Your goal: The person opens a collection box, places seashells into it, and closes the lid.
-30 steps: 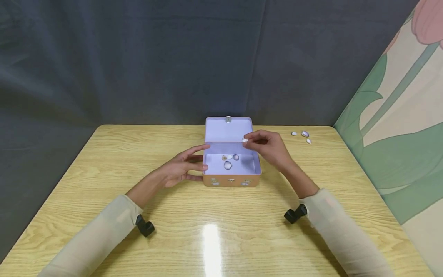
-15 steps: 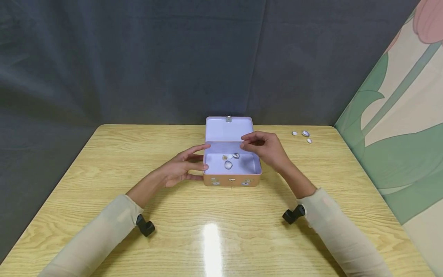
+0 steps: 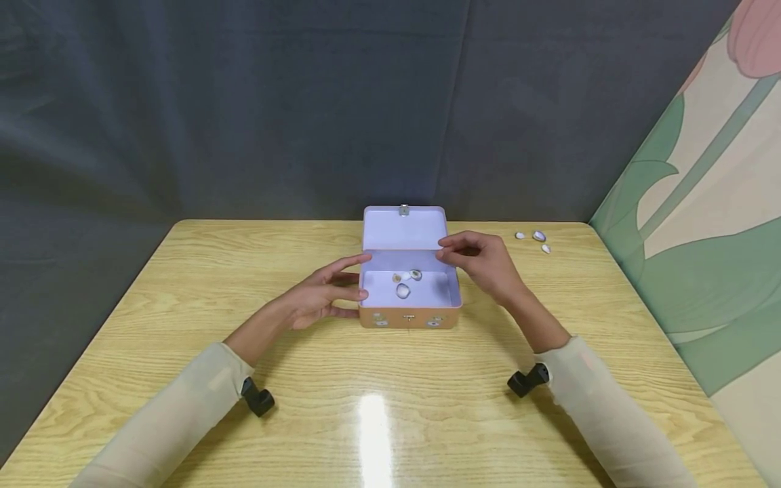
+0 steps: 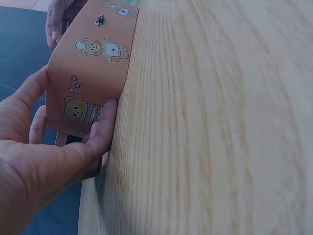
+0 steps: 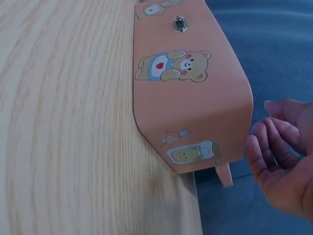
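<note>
A small orange tin box (image 3: 409,317) with a lilac inside stands with its lid (image 3: 404,228) raised, bear pictures on its outside. Several seashells (image 3: 403,291) lie on its floor. At its left end my left hand (image 3: 320,295) rests with spread, fairly straight fingers; the thumb reaches the rim and a fingertip (image 4: 110,110) touches the lower front corner in the left wrist view. My right hand (image 3: 482,261) hovers by the right rim, its fingers loosely bent with nothing visible between them. In the right wrist view those fingers (image 5: 261,147) stand beside the box's end.
Three more shells (image 3: 539,236) lie at the back right of the wooden table (image 3: 305,420). A dark cloth (image 3: 305,108) hangs behind the table, and a flower-patterned panel (image 3: 714,271) stands along the right side. A handle (image 5: 224,175) sticks out from the box.
A white shell in my right fingers has left them, and a shell inside the box shows differently. My right hand moved slightly left, then back right. The left hand stays put.
</note>
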`<action>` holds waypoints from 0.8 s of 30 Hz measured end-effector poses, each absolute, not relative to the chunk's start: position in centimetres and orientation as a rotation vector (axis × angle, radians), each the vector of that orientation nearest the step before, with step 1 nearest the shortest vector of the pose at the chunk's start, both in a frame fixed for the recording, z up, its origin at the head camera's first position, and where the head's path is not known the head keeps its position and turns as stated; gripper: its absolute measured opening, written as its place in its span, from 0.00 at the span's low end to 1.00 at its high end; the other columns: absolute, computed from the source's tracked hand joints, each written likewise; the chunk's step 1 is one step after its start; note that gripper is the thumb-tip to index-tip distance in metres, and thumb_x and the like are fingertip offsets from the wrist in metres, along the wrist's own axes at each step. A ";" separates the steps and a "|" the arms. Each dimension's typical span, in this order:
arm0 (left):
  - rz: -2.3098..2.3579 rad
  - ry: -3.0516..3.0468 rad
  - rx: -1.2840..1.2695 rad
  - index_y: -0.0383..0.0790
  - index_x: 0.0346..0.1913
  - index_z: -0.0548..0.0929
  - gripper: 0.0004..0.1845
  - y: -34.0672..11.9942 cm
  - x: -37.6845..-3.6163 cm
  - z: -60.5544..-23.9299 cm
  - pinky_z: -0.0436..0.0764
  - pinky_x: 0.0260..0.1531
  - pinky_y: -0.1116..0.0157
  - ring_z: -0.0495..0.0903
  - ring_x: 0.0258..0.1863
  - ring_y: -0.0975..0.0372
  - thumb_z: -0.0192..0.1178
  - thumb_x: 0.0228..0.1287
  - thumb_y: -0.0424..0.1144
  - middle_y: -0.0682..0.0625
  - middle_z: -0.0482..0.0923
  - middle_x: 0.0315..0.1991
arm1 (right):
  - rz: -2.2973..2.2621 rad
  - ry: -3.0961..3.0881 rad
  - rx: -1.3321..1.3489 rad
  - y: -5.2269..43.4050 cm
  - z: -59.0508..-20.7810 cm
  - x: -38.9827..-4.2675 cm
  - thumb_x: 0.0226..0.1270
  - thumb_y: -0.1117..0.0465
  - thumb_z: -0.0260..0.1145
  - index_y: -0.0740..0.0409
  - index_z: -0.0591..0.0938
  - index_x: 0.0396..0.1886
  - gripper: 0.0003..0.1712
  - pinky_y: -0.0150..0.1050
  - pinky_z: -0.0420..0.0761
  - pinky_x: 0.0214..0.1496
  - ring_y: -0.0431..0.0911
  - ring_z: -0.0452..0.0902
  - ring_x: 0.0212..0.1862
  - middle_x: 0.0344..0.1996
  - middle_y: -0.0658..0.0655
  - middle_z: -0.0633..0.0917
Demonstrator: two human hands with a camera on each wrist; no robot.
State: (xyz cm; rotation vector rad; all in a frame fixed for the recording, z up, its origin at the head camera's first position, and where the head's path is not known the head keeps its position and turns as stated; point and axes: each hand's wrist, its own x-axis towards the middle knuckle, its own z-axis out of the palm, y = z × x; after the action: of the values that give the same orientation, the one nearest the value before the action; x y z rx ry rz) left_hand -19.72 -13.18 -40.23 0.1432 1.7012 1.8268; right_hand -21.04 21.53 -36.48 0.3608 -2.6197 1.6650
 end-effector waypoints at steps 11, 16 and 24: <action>1.828 1.700 0.137 0.66 0.89 0.66 0.44 -13.1 -19.6 -40.1 0.89 0.69 0.45 0.78 0.73 0.45 0.67 0.80 0.29 0.40 0.60 0.85 | 1.662 -2.618 0.330 23.0 -36.6 -21.1 0.79 0.59 0.77 0.67 0.91 0.59 0.18 0.27 0.90 0.51 0.34 0.88 0.44 0.56 0.68 0.93; 1.831 1.697 0.140 0.66 0.89 0.66 0.44 -12.9 -19.6 -40.1 0.89 0.69 0.45 0.78 0.73 0.45 0.68 0.80 0.29 0.40 0.59 0.85 | 1.646 -2.609 0.310 23.8 -36.7 -21.2 0.79 0.59 0.77 0.67 0.91 0.58 0.18 0.30 0.92 0.50 0.35 0.89 0.43 0.53 0.64 0.93; 1.833 1.698 0.137 0.66 0.89 0.66 0.44 -13.1 -19.7 -40.2 0.90 0.69 0.45 0.79 0.72 0.45 0.67 0.80 0.28 0.39 0.60 0.85 | 1.569 -2.645 0.279 25.3 -36.9 -21.3 0.80 0.56 0.77 0.63 0.91 0.59 0.18 0.31 0.92 0.50 0.36 0.89 0.44 0.53 0.60 0.94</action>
State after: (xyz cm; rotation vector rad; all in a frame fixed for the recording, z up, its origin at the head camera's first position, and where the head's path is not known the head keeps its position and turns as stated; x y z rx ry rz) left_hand -19.68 -13.09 -40.16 0.1374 1.6977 1.8334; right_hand -21.30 25.33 -36.91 0.2788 -2.6452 1.5692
